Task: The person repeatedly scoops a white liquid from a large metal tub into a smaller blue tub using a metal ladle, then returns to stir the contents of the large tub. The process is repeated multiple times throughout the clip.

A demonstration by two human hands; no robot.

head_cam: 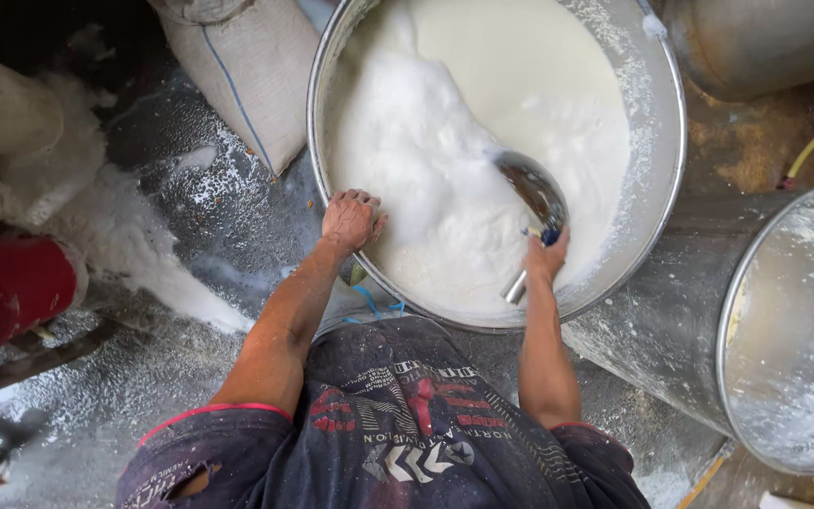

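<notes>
A big round steel vat (pixel 663 188) holds white liquid (pixel 520 57) with a thick layer of foam (pixel 426 170) on its near and left side. My left hand (pixel 350 219) grips the vat's near-left rim, fingers curled over the edge. My right hand (pixel 546 254) is closed on the handle of a metal ladle (pixel 531 187), whose bowl dips into the foam near the middle of the vat. The handle's end sticks out below my fist.
A woven sack (pixel 252 71) leans against the vat's left side. A second steel drum (pixel 784 330) lies tilted at the right, with another metal vessel (pixel 756 38) at the top right. A red cylinder (pixel 7 292) sits at the left on a wet floor (pixel 171 236) with white spills.
</notes>
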